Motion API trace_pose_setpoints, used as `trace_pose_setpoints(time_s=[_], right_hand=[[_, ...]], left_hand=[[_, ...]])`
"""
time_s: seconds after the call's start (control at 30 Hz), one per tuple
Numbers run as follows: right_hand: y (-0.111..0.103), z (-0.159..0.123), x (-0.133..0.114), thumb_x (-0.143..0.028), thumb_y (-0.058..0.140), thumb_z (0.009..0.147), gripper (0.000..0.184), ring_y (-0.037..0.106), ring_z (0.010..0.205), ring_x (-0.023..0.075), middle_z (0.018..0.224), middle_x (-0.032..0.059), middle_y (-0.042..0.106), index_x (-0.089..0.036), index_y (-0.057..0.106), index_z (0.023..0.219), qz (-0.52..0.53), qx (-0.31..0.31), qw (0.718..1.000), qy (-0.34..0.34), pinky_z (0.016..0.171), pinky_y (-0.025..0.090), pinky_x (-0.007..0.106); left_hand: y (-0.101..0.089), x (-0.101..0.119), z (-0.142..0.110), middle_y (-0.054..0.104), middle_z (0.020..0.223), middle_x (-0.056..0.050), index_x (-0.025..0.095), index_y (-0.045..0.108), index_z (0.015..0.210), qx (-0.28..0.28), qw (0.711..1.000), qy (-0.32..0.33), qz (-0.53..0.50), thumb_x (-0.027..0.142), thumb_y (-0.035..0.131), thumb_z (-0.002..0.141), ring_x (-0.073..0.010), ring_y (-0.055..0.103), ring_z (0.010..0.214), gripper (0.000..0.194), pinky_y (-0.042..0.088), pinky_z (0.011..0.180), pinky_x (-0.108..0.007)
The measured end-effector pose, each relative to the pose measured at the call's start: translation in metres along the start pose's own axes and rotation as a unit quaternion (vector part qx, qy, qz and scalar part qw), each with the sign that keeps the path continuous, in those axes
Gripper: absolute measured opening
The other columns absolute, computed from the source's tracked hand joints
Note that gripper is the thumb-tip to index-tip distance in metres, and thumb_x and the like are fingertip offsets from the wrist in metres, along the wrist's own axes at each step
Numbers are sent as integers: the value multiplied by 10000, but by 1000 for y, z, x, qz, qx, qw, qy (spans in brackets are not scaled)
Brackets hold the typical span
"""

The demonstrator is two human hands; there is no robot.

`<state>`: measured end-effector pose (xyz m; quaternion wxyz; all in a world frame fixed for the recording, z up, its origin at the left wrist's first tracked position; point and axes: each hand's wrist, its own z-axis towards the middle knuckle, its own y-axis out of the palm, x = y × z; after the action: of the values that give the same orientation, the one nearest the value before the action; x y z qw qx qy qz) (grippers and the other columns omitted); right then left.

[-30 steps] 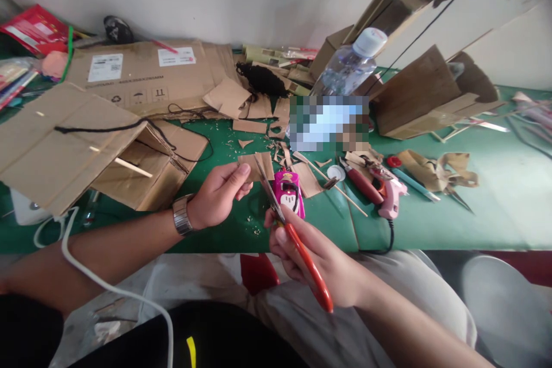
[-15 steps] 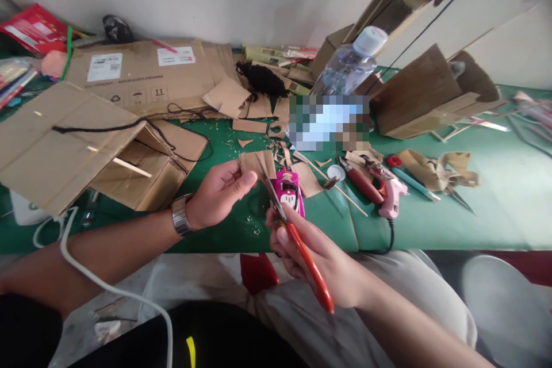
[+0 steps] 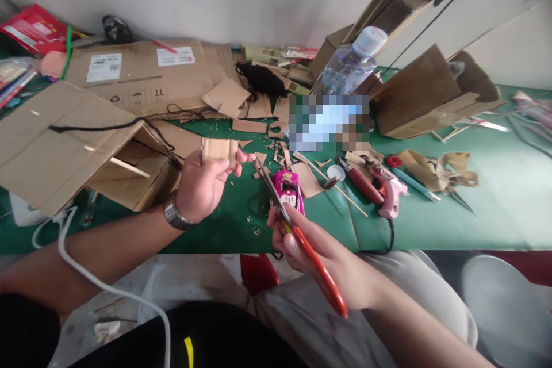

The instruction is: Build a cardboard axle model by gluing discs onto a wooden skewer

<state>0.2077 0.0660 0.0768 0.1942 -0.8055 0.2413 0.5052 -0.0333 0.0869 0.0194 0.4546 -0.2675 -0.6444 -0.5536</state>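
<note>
My left hand (image 3: 204, 184) pinches a small cardboard piece (image 3: 219, 150) above the green table, its fingers closed on the lower edge. My right hand (image 3: 308, 247) is wrapped round a pair of scissors (image 3: 317, 270) with red-orange handles. The blades point up and away from me, with their tips a little right of my left fingertips and apart from the cardboard. Just beyond the blades lies a pink and white toy car (image 3: 288, 187), partly covered by the scissors and my right hand. Cardboard scraps (image 3: 308, 179) are scattered behind it.
At left stands a cardboard box model (image 3: 69, 144) with a stick and black cord. Further back is a flattened carton (image 3: 150, 77). A water bottle (image 3: 349, 63), a pink glue gun (image 3: 390, 190), a red-handled tool (image 3: 362, 181) and another cardboard structure (image 3: 425, 92) occupy the right side.
My left hand has drawn the cardboard piece left, away from the scissor blades, and turned it. The scissors in my right hand have shifted slightly.
</note>
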Motion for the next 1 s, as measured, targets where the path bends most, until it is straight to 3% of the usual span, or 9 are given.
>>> trace_pose_setpoints(time_s=[0.13,0.27,0.47,0.63,0.8,1.0], right_hand=[[0,-2,3,-850,481,1057,624,428,753,167,890,-6,504,-247,552,1205,28,10,1000,4,624,393,300],[-3,-2,6,-813,468,1084,603,423,746,167,895,-10,491,-252,546,1291,34,9,999,-4,621,387,298],[-8,-4,1,-768,582,1057,520,489,819,192,937,11,564,-254,541,1127,-18,-2,1000,-5,719,429,327],[-6,-3,-3,-689,586,1083,471,540,867,212,971,22,603,-241,559,1227,-56,6,998,-4,821,473,362],[-3,-1,-7,-653,548,1115,412,480,785,175,889,-10,556,-243,536,1083,-60,17,998,4,742,450,331],[0,1,-6,-658,570,1116,435,424,725,141,824,-41,503,-246,498,994,-26,15,1000,0,662,408,294]], left_hand=[[2,3,0,555,632,24,202,592,698,8,1000,7,1,246,754,768,-141,611,616,182,506,593,-295],[4,5,-2,487,620,76,218,541,750,-4,1000,-13,-27,197,750,687,-75,415,501,219,410,480,-235],[-2,3,-6,525,622,73,211,614,874,-74,995,-59,25,254,723,729,-61,385,466,187,320,437,-198],[-9,-1,-10,479,557,80,218,564,803,-113,988,-87,61,293,758,797,-71,410,428,208,298,411,-190],[-8,1,-12,500,566,62,209,582,773,-106,986,-93,93,464,830,886,-75,444,451,374,343,413,-184],[-5,0,-11,471,563,67,200,605,761,-97,988,-90,86,623,877,876,-75,441,472,516,429,448,-191]])
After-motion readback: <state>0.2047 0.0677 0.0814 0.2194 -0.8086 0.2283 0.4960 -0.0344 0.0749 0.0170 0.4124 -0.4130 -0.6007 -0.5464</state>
